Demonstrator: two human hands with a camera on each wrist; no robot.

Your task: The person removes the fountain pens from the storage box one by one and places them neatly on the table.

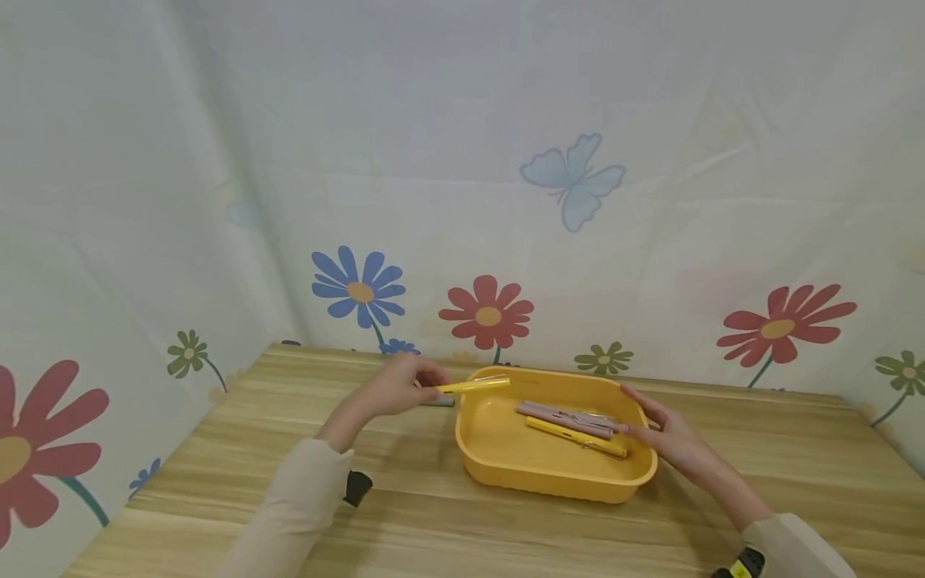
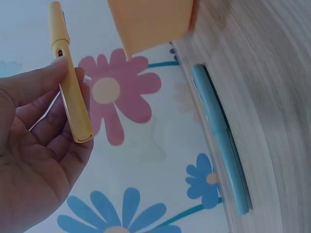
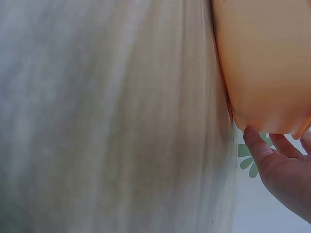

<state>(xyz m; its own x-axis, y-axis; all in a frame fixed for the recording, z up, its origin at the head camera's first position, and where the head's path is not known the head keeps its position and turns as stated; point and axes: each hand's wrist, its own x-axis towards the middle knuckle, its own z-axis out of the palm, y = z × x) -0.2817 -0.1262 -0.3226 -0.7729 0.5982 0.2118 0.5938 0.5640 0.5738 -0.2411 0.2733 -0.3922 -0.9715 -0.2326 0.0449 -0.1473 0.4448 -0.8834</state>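
My left hand [image 1: 396, 389] pinches a capped yellow pen [image 1: 477, 385] between thumb and fingers, held level over the left rim of a yellow plastic basket [image 1: 542, 482]. In the left wrist view the pen [image 2: 75, 97] shows its clip and a small dark window below the cap. Beneath this hand a teal pen [image 2: 221, 138] lies on the table beside the basket. At the basket's right end, my right hand [image 1: 675, 441] touches it with spread fingers; one fingertip reaches over the rim. Inside lie light purple pens [image 1: 560, 417] and a yellow pen [image 1: 578, 437].
The wood-grain table [image 1: 405, 522] runs back to a pale curtain [image 1: 433, 160] printed with flowers and a butterfly. Black wrist-camera parts [image 1: 357, 487] show below the left wrist, and others [image 1: 744, 562] beside the right sleeve.
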